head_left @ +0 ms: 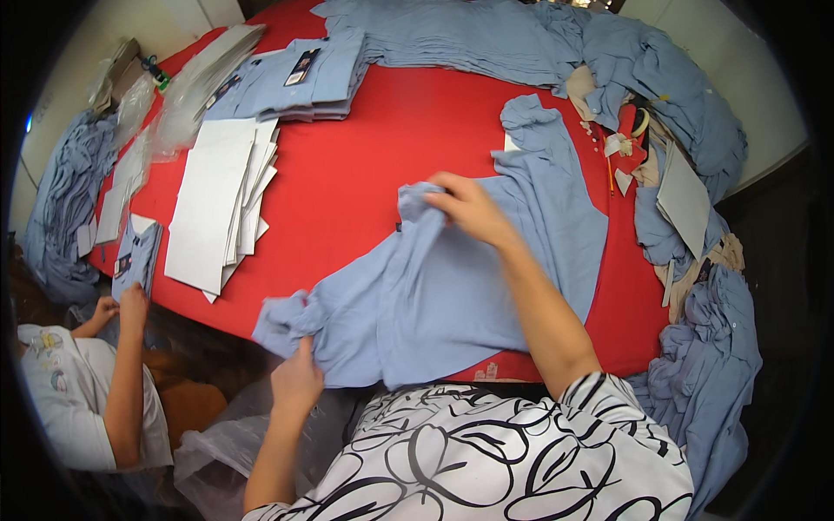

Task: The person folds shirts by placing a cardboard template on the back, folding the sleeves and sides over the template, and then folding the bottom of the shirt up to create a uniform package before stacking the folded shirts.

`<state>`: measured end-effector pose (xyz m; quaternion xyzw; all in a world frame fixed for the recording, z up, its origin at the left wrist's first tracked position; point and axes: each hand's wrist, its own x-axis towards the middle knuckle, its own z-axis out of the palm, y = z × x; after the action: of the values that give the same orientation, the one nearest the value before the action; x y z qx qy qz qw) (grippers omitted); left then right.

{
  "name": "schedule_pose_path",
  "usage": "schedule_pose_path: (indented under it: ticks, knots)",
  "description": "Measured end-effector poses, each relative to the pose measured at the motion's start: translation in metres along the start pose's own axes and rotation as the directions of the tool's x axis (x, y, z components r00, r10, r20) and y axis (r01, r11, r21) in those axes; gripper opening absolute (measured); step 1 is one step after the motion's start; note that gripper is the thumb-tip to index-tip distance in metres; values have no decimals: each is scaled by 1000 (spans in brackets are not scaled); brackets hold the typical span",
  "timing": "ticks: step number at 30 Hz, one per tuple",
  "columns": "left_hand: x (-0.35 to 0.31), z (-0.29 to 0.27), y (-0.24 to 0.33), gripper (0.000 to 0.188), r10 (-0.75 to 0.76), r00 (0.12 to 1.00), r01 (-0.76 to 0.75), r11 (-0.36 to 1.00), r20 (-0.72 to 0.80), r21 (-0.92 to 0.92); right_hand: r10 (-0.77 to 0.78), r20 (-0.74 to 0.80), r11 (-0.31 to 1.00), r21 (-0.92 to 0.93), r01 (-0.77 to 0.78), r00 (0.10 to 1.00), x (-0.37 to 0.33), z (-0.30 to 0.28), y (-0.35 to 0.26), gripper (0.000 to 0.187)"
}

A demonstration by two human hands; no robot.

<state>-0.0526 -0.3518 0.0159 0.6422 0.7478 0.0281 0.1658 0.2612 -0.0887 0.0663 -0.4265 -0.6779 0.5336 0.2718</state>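
A clear plastic bag [230, 456] slumps at seven o'clock, below the table edge; its contents cannot be made out. The light-blue shirt [443, 304] spreads across the near side of the table, from seven o'clock round to two. The hands are apart, both clamped on it: the left hand [298, 379] pinches the cloth at seven, the right hand [469, 208] grips a bunched fold at one. A small dark tab shows near that fold. More blue garments [704, 373] hang in a heap at four. Between eight and nine, a co-worker [95, 395] holds a folded shirt [135, 258] with a dark label. White boards [208, 208] are stacked at ten, with clear plastic sleeves [187, 95] beyond them. At eleven, folded shirts [326, 78] bear dark tags, too small to read. The table [373, 156] is covered in red; a shirt pile [469, 43] lines its far edge at twelve. A pale wall [708, 39] rises at two.
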Motion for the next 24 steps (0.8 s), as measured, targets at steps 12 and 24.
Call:
schedule_pose_path:
  ticks: [12, 24]
  knots:
    - [109, -61, 85, 32, 372, 928, -371, 927, -8, 55, -155, -730, 944, 89, 318, 666, -509, -124, 0, 53]
    - [233, 75, 278, 13, 611, 603, -731, 681, -512, -49, -284, -749, 602, -625, -497, 598, -163, -44, 103, 40]
